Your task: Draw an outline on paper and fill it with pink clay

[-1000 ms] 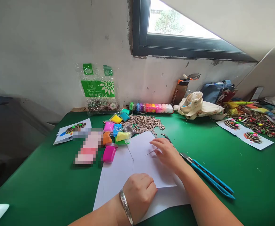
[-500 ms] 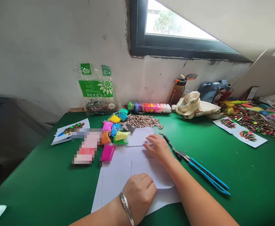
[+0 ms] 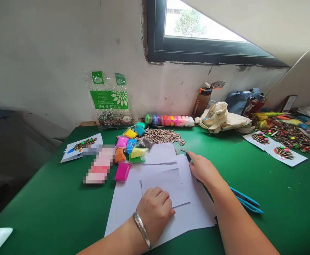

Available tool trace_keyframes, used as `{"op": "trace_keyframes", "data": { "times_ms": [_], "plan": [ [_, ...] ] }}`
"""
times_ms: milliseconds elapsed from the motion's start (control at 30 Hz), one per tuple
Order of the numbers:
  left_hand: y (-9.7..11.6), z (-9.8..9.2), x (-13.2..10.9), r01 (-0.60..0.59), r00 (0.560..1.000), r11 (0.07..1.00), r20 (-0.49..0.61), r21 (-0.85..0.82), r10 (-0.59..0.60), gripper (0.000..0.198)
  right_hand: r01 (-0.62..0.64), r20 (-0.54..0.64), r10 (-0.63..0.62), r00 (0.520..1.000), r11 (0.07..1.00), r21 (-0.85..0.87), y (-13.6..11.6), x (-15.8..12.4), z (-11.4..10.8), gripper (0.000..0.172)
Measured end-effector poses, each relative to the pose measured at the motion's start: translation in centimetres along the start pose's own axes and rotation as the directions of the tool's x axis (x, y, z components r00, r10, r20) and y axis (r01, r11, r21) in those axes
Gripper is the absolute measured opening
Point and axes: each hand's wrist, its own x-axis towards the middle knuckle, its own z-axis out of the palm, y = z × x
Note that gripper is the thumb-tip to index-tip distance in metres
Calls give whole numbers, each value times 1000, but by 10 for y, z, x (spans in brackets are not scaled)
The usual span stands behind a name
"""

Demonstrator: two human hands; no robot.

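My left hand (image 3: 155, 212), with a silver bangle at the wrist, rests with curled fingers on a small white sheet (image 3: 168, 186). What its fingertips hold, if anything, is hidden. The small sheet lies over larger white paper (image 3: 128, 202). At the right edge of the paper, my right hand (image 3: 204, 170) closes its thumb and fingers round a dark pen (image 3: 189, 156). The pen's tip points away from me, and its rear part is under the hand. Beyond the right forearm lies a blue utility knife (image 3: 246, 200), partly covered. Another white sheet (image 3: 160, 154) sits just ahead.
Coloured clay packets, one of them magenta (image 3: 123, 171), lie left of the paper. Behind are loose sunflower seeds (image 3: 162, 136), a seed bag (image 3: 109, 101), a clay row (image 3: 170, 121), a bottle (image 3: 203, 101) and a cloth bag (image 3: 221, 118). Seed-decorated cards (image 3: 285, 154) lie right.
My right hand has moved right, from the sheets to the pen, and closed on it. The small sheet now lies flatter and straighter. My left hand has shifted slightly forward.
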Motion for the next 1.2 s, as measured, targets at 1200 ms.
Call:
{"op": "trace_keyframes", "data": {
  "times_ms": [1200],
  "plan": [
    [-67, -33, -21, 431, 800, 902, 480, -42, -360, 84, 52, 41, -186, 982, 469, 882, -88, -62, 14, 10]
  ]
}}
